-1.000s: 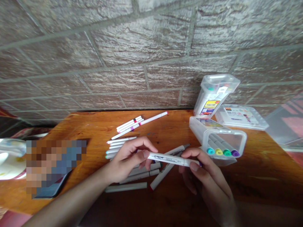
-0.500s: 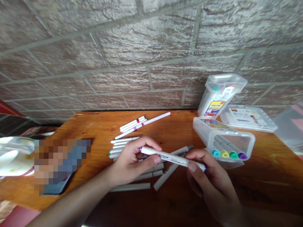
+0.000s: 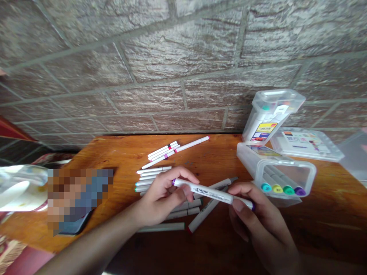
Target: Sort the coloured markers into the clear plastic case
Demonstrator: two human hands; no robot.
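Note:
A white marker [image 3: 213, 194] with purple ends is held crosswise between my two hands, above the table. My left hand [image 3: 162, 196] pinches it near the left end, thumb in front. On the right end, my right hand [image 3: 259, 217] has thumb and fingers closed round the cap. Beneath them lie several loose markers, among them a red-ended marker [image 3: 203, 214] and a green-ended marker [image 3: 163, 227]; my left hand and forearm partly cover this group. Close to my right hand, an open clear plastic case [image 3: 243, 158] lies on its side with several markers inside.
Behind the open case stands a filled marker case [image 3: 265, 114], beside a flat clear box [image 3: 308, 145]. Several white markers [image 3: 163, 152] lie near the wall [image 3: 160, 88]. At left are a dark phone-like object [image 3: 76, 225], partly pixelated, and a pale rounded item [image 3: 23, 191].
My left thumb has slid left along the marker. More of the marker's printed barrel shows. The whole view has shifted slightly, so the table's contents appear further right.

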